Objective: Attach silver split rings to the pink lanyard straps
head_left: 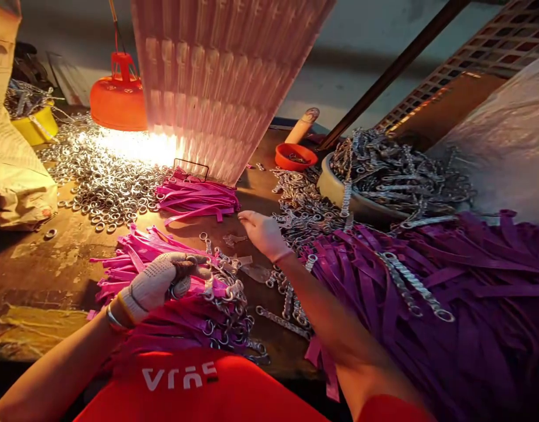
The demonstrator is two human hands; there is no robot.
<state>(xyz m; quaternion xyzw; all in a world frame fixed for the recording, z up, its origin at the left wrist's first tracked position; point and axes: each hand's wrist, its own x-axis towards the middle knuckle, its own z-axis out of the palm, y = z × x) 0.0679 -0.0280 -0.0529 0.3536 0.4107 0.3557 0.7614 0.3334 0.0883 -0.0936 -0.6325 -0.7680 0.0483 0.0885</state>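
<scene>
My left hand (161,281), in a dotted white glove with dark fingertips, is closed over a heap of pink straps (140,249). What its curled fingers hold, if anything, I cannot make out. Metal rings and short chain pieces (234,293) hang on the straps just right of it. My right hand (265,234), in a pale glove, reaches forward with its fingers pressed together. Its fingertips are beside a second bundle of pink straps (199,199), and anything between them is too small to see.
Loose metal rings (106,181) lie under a lit orange lamp (119,97). A ribbed translucent sheet (217,76) stands behind. To the right are a tub of metal chains (384,170), a small orange bowl (296,157) and a large purple strap pile (471,275).
</scene>
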